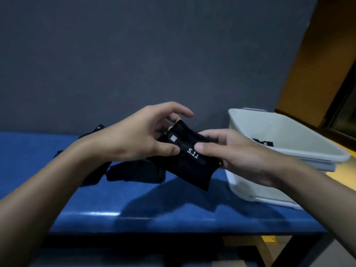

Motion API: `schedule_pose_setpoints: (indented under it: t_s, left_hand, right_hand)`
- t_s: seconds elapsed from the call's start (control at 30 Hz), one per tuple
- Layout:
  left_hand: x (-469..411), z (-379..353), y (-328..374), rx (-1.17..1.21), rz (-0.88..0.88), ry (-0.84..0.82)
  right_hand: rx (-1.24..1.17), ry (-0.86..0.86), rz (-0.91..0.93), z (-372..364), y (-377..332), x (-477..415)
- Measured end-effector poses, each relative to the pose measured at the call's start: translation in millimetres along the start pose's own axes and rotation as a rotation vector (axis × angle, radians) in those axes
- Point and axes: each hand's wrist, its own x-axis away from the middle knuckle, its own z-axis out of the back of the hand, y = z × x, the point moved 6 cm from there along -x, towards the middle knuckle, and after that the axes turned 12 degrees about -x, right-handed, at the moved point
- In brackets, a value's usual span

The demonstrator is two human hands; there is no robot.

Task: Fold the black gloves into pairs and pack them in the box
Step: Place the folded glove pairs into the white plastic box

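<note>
Looks like it's partway done: something dark already sits in the white box (285,139), while loose black gloves (134,172) wait on the blue bench (154,209). Left hand (138,135) and right hand (237,153) both pinch a folded glove bundle (189,160) in the air just beside the box, so packing it looks next.

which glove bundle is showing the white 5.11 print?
The folded glove bundle pinched between left hand and right hand; the loose gloves on the bench show no print.

Dim room: grey wall (134,54), blue bench (154,214), orange wall (317,64).
</note>
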Motion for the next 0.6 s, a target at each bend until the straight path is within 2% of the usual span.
schedule_pose_setpoints:
  t_s: [0.1,0.23,0.33,0.47,0.6]
  left_hand:
    - [-23,14,24,-0.045,-0.048,0.051]
    - [-53,27,38,-0.043,0.002,0.248]
    - [-84,14,44,0.213,0.042,0.31]
    - [-129,-8,61,0.486,0.048,0.333]
    - [-175,-32,71,0.446,0.045,0.2]
  right_hand:
    - [0.042,0.096,0.123,23,-32,6]
    - [0.005,0.285,0.295,59,-69,16]
    - [-0.055,0.375,0.363,87,-82,23]
    - [-0.06,0.371,0.308,118,-87,29]
    - [-0.07,0.37,0.21,157,-90,30]
